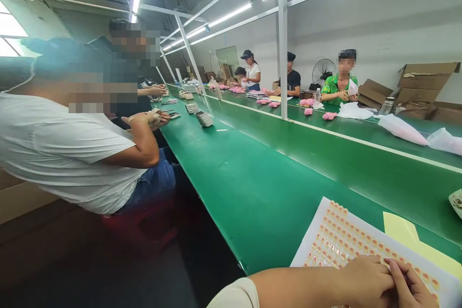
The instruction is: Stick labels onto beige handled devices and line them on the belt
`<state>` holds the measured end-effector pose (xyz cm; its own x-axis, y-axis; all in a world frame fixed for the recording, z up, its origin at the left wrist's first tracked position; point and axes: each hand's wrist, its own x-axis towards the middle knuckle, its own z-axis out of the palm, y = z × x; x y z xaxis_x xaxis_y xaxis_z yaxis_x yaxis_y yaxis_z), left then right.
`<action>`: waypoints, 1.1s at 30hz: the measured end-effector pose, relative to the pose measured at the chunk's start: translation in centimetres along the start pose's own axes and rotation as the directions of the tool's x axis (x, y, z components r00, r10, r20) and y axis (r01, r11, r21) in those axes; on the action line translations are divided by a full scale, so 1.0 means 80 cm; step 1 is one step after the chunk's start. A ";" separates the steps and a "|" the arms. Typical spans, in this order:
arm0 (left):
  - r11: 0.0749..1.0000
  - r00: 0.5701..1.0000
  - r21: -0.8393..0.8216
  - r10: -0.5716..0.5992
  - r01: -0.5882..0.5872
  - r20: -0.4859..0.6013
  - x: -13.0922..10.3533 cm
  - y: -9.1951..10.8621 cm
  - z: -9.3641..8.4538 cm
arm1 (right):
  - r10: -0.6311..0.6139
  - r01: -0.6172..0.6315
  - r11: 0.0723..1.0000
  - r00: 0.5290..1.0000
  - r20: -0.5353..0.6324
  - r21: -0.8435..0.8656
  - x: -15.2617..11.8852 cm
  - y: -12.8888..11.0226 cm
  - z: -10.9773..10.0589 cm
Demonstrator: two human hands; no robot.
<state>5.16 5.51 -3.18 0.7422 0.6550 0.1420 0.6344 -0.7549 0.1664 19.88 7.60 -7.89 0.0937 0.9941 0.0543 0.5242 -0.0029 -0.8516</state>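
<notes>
A white sheet point(311, 231) with rows of small orange-and-yellow stickers lies on the green table at the lower right. Over its lower part is my left hand point(368, 281), fingers curled together; whatever it holds, if anything, is too small to make out. My right hand point(413, 284) meets it at the bottom right, thumb and fingertips pressed together, with its contents also unclear. Pale yellow paper point(400, 228) lies beside the sheet, partly beneath it.
The green table point(231, 178) runs away from me, with stacked grey pieces point(204, 119) farther along. A person in a white shirt point(65, 144) sits at the left. Across a divider, other people handle pink items point(329, 116). A patterned object point(456, 202) sits at the right edge.
</notes>
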 end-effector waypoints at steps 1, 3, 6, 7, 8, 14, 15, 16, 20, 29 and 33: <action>1.000 1.000 -0.003 -0.001 0.001 -0.004 0.001 -0.001 0.004 | 0.005 -0.005 1.000 1.000 -0.003 0.007 -0.002 -0.005 -0.001; 1.000 1.000 -0.016 -0.011 0.011 -0.006 0.004 -0.002 0.009 | -0.008 0.008 1.000 1.000 -0.016 0.023 -0.005 -0.014 -0.002; 0.995 0.999 -0.090 -0.037 0.036 -0.010 0.006 -0.003 0.010 | -0.015 0.016 0.999 1.000 -0.026 0.035 -0.010 -0.026 -0.003; 0.992 0.999 -0.121 -0.044 0.043 -0.012 0.006 -0.003 0.009 | 0.001 -0.001 0.999 1.000 -0.020 0.036 -0.011 -0.029 -0.003; 0.988 0.999 -0.147 -0.049 0.047 -0.012 0.006 -0.003 0.008 | 0.025 -0.025 0.999 1.000 -0.010 0.036 -0.012 -0.032 -0.003; 0.984 0.998 -0.168 -0.056 0.052 -0.019 0.005 -0.002 0.013 | 0.096 -0.097 0.994 0.995 0.013 0.050 -0.017 -0.038 -0.003; 0.984 0.998 -0.170 -0.056 0.050 -0.032 0.005 -0.002 0.015 | 0.078 -0.079 0.996 0.997 0.005 0.052 -0.018 -0.038 -0.003; 0.984 0.997 -0.173 -0.060 0.052 -0.039 0.005 -0.002 0.018 | 0.054 -0.054 0.997 0.999 -0.005 0.055 -0.019 -0.037 -0.003; 0.983 0.997 -0.174 -0.069 0.063 -0.029 0.005 -0.003 0.023 | -0.025 0.028 0.996 0.999 -0.041 0.082 -0.020 -0.034 -0.001; 0.986 0.997 -0.153 -0.073 0.072 -0.002 0.002 0.001 0.010 | 0.003 -0.001 0.994 1.000 -0.020 0.108 -0.023 -0.042 -0.003; 0.984 0.996 -0.153 -0.091 0.089 -0.009 0.003 0.000 0.016 | 0.001 0.002 0.995 0.999 -0.033 0.098 -0.022 -0.041 -0.002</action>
<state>5.64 5.66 -4.40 0.6791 0.7215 0.1349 0.6572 -0.6796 0.3261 18.17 5.88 -5.12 0.1225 0.9900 0.0706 0.4385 0.0098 -0.8987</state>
